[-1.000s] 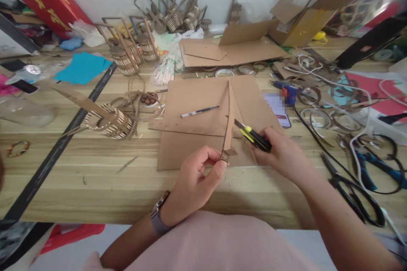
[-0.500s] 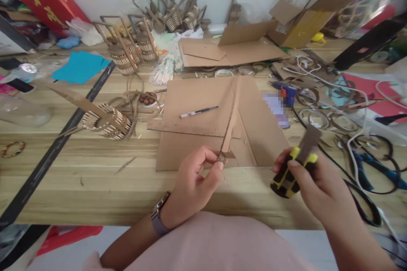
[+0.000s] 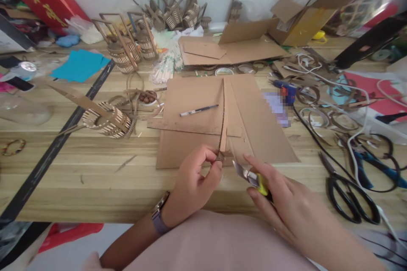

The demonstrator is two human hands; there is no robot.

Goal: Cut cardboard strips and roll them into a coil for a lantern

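Note:
My left hand [image 3: 193, 182] pinches the near end of a long thin cardboard strip [image 3: 222, 123], which stands on edge and runs away from me over a flat cardboard sheet [image 3: 190, 101]. My right hand [image 3: 280, 199] grips a yellow and black utility knife [image 3: 252, 178]; its blade points toward the strip's near end, just right of my left fingers. A pen [image 3: 199, 111] lies on the cardboard sheet to the left of the strip.
Black scissors [image 3: 349, 194] lie on the wooden table at the right, near cables and cardboard rings. A slatted cardboard basket [image 3: 106, 120] sits at the left beside a long black ruler [image 3: 60, 144]. More baskets, cardboard boxes and blue paper crowd the back.
My right hand lifted the knife off the cardboard, turned it in the air, and has brought it down with the blade near the strip's near end. The strip has turned more upright.

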